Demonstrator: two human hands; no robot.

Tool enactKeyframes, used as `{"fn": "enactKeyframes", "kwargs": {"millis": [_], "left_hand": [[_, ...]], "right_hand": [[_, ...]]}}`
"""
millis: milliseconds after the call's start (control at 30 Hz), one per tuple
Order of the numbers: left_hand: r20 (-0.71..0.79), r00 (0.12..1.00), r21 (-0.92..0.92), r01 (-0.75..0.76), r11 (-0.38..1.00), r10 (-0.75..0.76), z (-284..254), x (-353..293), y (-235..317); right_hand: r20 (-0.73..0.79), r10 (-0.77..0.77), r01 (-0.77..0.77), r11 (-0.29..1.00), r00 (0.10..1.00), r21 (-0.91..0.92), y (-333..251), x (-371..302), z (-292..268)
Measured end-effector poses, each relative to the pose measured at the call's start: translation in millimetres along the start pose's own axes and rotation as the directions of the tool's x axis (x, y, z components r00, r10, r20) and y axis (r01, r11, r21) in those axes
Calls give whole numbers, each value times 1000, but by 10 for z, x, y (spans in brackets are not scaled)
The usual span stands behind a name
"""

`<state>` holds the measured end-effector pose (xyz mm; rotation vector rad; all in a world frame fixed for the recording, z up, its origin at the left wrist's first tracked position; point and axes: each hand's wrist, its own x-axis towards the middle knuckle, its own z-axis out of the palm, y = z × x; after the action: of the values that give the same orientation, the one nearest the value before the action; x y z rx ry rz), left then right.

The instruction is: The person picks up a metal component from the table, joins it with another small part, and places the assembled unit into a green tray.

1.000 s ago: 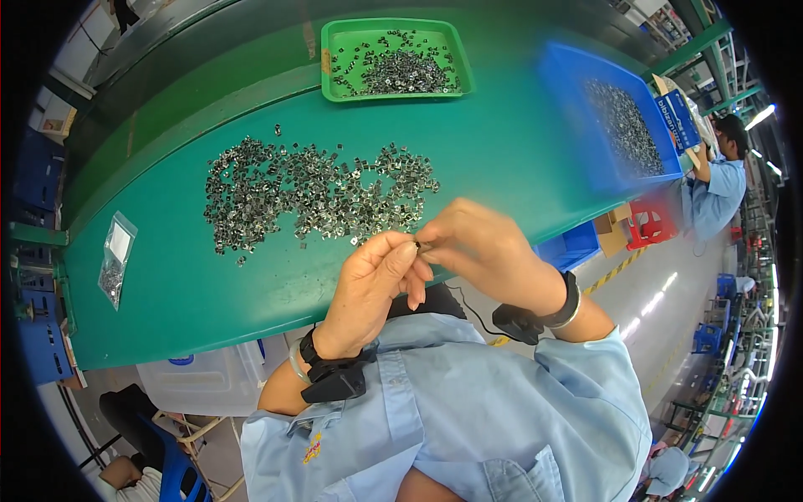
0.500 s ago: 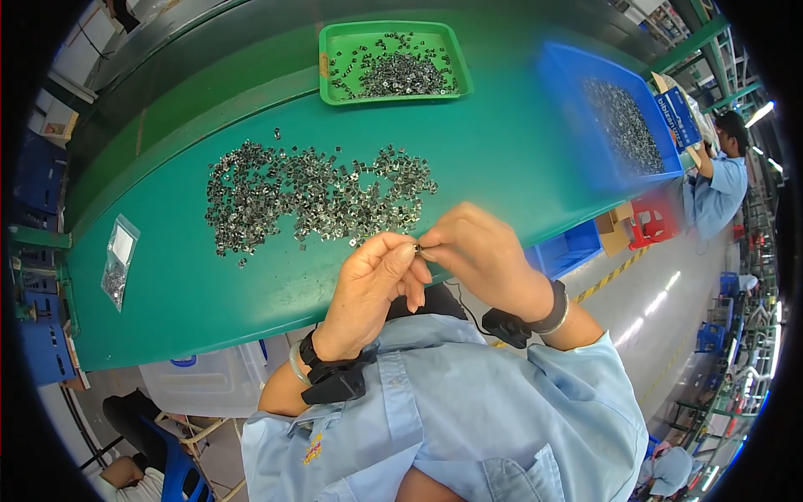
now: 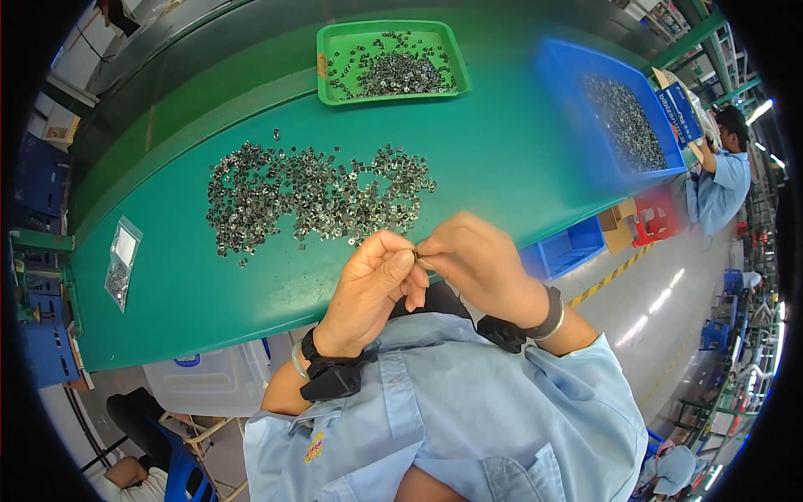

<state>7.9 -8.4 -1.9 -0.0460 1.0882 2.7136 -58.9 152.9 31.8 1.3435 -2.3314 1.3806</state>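
Between the fingertips of my two hands sits a small dark metal part (image 3: 416,254), mostly covered by the fingers. My left hand (image 3: 374,289) pinches it between thumb and index finger, its other fingers curled below. From the other side my right hand (image 3: 478,261) grips the same part with thumb and forefinger. Both hands are above the near edge of the green table. Just beyond them lies a loose spread of many small square black-and-silver metal parts (image 3: 335,197). The exact shape of the held piece is too small to make out.
A green tray (image 3: 397,99) with similar parts stands at the back. To the right is a blue bin (image 3: 569,109) holding more. A clear plastic bag (image 3: 122,263) lies at the left. A blue crate (image 3: 569,251) stands below the table's right edge. One person (image 3: 726,180) works at far right.
My right hand has shifted slightly toward the left, closer over the small part. My left hand keeps its pinch in nearly the same place.
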Motion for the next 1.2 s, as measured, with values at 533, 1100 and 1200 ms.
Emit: {"fn": "enactKeyframes", "kwargs": {"millis": [533,1100,1200], "left_hand": [[-22,999,33,37,999,-36,95,-10,6],[52,995,-5,81,997,-80,0,-24,-13],[38,995,-3,88,996,-87,23,-26,-13]], "right_hand": [[-35,40,-35,991,999,130,79,-120,25],[20,84,-86,958,996,274,78,-166,59],[-1,110,-104,946,994,306,104,-174,85]]}}
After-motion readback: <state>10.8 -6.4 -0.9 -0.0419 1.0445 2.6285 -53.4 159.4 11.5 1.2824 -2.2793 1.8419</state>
